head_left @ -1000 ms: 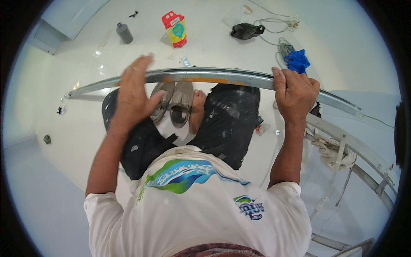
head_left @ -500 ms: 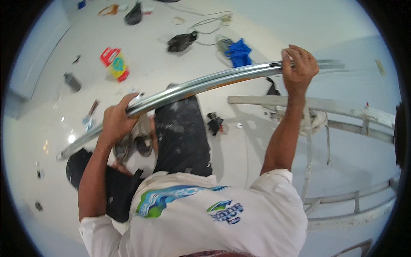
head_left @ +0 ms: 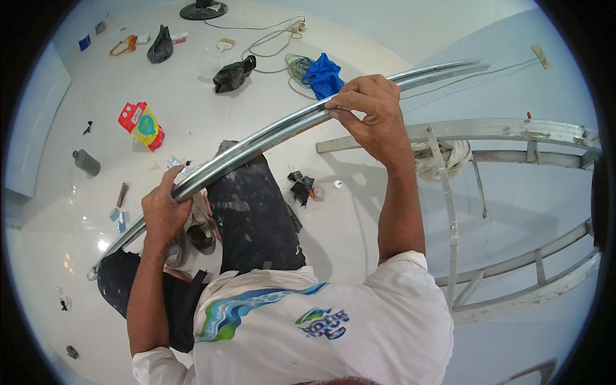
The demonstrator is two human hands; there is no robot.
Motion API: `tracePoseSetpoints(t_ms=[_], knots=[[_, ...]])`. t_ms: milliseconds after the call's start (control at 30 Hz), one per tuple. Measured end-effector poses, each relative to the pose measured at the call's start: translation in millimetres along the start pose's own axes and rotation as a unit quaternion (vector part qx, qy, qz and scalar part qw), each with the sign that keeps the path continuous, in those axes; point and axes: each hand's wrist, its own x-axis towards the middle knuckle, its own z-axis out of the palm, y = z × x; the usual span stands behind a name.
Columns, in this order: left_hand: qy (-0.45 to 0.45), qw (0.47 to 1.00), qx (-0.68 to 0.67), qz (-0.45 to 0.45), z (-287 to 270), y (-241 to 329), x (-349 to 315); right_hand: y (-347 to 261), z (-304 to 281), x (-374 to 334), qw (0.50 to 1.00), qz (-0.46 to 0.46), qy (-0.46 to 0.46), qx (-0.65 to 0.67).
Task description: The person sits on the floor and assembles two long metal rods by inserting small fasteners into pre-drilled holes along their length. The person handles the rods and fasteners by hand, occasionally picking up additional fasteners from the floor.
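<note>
A pair of long, shiny metal channels (head_left: 269, 136) lies side by side across my front, slanting from the lower left to the upper right. Fingers of my left hand (head_left: 165, 208) are wrapped round them near the left end, just beyond my knee. Farther up the length, my right hand (head_left: 372, 119) grips them from above, thumb on the near side and fingers over the top. The channels' right ends stick out well past this hand. They pass over my thigh in dark trousers (head_left: 253, 212); whether they touch it I cannot tell.
A metal ladder (head_left: 513, 130) stands at the right, a pale cloth (head_left: 443, 160) hanging in it. On the floor ahead are a blue bag (head_left: 323, 77), a coiled cable (head_left: 296, 69), black bags (head_left: 235, 75), a red and yellow packet (head_left: 142, 126) and a grey bottle (head_left: 86, 163).
My right hand has moved left along the channels, so more of their length extends past it. Their right end has risen, and the view has shifted somewhat. My left hand keeps its grip.
</note>
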Motion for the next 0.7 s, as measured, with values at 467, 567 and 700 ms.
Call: tracePoseSetpoints(t_ms=[467, 567, 700], knots=[[0.026, 1.000, 0.009, 0.013, 1.6, 0.8, -2.6, 1.8, 13.8, -8.1, 0.999, -0.005, 0.028, 0.018], [0.013, 1.000, 0.001, 0.003, -0.5, 2.9, -2.1, -0.8, 21.7, -15.2, 0.995, -0.048, 0.082, -0.003], [-0.015, 1.000, 0.011, -0.016, -3.9, 4.0, -3.2, -7.1, 38.0, -28.1, 0.978, -0.082, 0.171, -0.092]])
